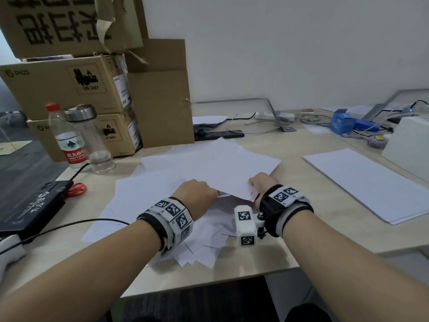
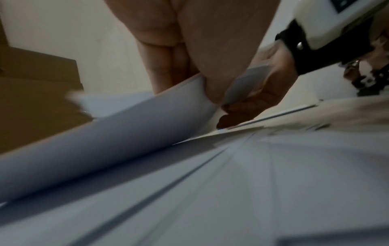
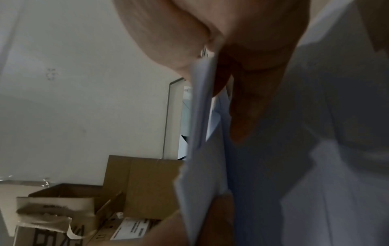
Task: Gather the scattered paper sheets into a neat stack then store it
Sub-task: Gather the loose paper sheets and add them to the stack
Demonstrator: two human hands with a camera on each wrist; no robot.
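Both hands pinch the near edge of the lifted paper sheets (image 1: 216,163), left hand (image 1: 197,194) and right hand (image 1: 261,182) close together; the sheets' long axis probably runs sideways, fanning away across the worktop (image 1: 294,233).

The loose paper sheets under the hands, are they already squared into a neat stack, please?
Not yet. The paper sheets lie fanned at differing angles, corners jutting out, while the left hand and right hand grip some.

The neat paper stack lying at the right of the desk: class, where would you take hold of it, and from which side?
Probably the near right corner of the neat stack, approached from the desk's front edge. That corner reaches the edge of the desk, so fingers could slip underneath. A white box crowds its far side, and both hands are busy with the scattered sheets.
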